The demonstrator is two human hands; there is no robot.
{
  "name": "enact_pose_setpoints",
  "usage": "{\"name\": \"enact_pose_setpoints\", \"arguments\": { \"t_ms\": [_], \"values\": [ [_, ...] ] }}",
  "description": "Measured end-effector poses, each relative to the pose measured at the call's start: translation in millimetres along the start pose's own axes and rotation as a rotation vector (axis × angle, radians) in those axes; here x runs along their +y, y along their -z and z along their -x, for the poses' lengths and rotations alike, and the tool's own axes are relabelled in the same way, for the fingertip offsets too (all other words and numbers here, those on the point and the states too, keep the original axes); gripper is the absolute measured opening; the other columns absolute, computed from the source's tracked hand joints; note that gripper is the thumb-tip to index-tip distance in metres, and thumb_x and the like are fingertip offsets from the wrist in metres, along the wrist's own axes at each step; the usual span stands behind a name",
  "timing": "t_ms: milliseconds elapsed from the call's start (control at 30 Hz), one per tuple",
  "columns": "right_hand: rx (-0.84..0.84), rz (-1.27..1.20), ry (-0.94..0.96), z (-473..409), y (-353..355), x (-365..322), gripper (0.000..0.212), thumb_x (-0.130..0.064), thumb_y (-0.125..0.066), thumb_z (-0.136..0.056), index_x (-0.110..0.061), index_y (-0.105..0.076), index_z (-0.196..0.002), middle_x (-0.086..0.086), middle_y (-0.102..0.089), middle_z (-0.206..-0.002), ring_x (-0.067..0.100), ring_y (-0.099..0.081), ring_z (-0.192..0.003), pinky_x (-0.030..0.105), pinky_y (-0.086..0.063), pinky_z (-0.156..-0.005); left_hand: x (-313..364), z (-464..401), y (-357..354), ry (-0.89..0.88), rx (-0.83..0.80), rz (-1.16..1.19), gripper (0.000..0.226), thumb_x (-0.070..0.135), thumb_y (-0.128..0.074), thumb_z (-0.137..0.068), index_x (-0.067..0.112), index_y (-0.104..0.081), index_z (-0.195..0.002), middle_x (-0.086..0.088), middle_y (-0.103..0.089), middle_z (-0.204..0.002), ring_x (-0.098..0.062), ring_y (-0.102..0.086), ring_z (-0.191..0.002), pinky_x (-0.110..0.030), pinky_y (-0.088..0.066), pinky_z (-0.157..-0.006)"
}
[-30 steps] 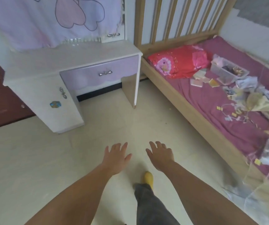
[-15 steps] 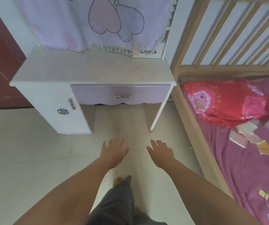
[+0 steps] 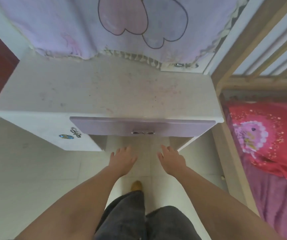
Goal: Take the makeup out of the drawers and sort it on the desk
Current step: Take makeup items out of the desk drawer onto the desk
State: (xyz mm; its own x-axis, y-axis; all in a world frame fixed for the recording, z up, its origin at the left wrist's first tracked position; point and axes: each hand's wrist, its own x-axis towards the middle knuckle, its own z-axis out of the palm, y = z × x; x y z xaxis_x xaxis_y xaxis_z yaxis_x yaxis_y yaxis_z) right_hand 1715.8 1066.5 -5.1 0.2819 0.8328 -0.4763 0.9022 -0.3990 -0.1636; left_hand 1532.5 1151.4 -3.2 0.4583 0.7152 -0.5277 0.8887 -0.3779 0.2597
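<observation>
No writing can be read. Both hands hang just below the closed drawer [image 3: 142,127] of the desk [image 3: 104,89]: left hand [image 3: 122,159] and right hand [image 3: 172,160] with fingers loosely spread, holding and touching nothing. No makeup shows.

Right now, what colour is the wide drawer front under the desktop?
Pale purple drawer front with a silver handle, head view.

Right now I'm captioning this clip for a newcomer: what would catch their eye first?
Probably the lilac cloth with two big hearts hanging behind the white desk, and the closed purple drawer at its front edge. Below the drawer, the left hand and right hand reach forward, open and holding nothing. At the right, a bright red pillow lies on the bed.
</observation>
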Motion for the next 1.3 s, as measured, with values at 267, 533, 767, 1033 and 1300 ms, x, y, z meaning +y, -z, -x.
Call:
{"name": "enact_pose_setpoints", "arguments": {
  "t_ms": [267, 533, 767, 1033, 1300],
  "values": [
    [-0.096, -0.416, -0.228, -106, 13, -12, 0.040, -0.025, -0.024, -0.103, -0.004, -0.039, -0.134, 0.022, -0.051, -0.129, 0.033, -0.052, -0.114, 0.038, -0.041, -0.084, 13, -92, 18, 0.370, -0.059, 0.646, 0.050, 0.039, -0.032, -0.100, 0.008, -0.033, -0.140, -0.021, -0.044, -0.136, -0.035, -0.044, -0.125, -0.040, -0.036, -0.102],
    [-0.183, -1.078, -0.458, -136, 0, -25, 0.027, -0.026, -0.033, -0.100, -0.008, -0.053, -0.096, 0.012, -0.069, -0.085, 0.024, -0.064, -0.070, 0.029, -0.047, -0.066, 21, -125, 8, 0.545, -0.034, 1.249, 0.031, 0.020, -0.033, -0.099, 0.006, -0.049, -0.121, -0.013, -0.062, -0.110, -0.014, -0.055, -0.075, -0.025, -0.038, -0.061],
    [-0.103, -0.972, -0.420, -122, -8, -24, 0.030, -0.019, -0.030, -0.099, -0.010, -0.057, -0.089, 0.000, -0.059, -0.066, 0.011, -0.050, -0.057, 0.029, -0.045, -0.072, 21, -112, 0, 0.556, -0.011, 1.337, 0.023, 0.012, -0.038, -0.093, 0.008, -0.055, -0.108, -0.010, -0.062, -0.098, -0.013, -0.053, -0.078, -0.025, -0.034, -0.063],
    [-0.130, -0.970, -0.465, -69, -45, -18, 0.034, -0.024, -0.031, -0.101, -0.010, -0.059, -0.087, -0.001, -0.058, -0.065, 0.015, -0.055, -0.062, 0.027, -0.046, -0.062, 24, -61, -36, 0.621, -0.014, 1.286, 0.030, 0.013, -0.032, -0.098, 0.000, -0.052, -0.115, -0.009, -0.051, -0.086, -0.013, -0.044, -0.065, -0.022, -0.036, -0.057],
    [-0.203, -1.007, -0.434, -41, -73, -6, 0.032, -0.022, -0.029, -0.099, -0.010, -0.058, -0.092, 0.004, -0.063, -0.071, 0.017, -0.057, -0.067, 0.034, -0.045, -0.077, 36, -34, -71, 0.635, 0.110, 1.316, 0.020, 0.012, -0.031, -0.100, 0.004, -0.048, -0.100, -0.014, -0.052, -0.089, -0.014, -0.044, -0.064, -0.022, -0.035, -0.057]
  ]
}}
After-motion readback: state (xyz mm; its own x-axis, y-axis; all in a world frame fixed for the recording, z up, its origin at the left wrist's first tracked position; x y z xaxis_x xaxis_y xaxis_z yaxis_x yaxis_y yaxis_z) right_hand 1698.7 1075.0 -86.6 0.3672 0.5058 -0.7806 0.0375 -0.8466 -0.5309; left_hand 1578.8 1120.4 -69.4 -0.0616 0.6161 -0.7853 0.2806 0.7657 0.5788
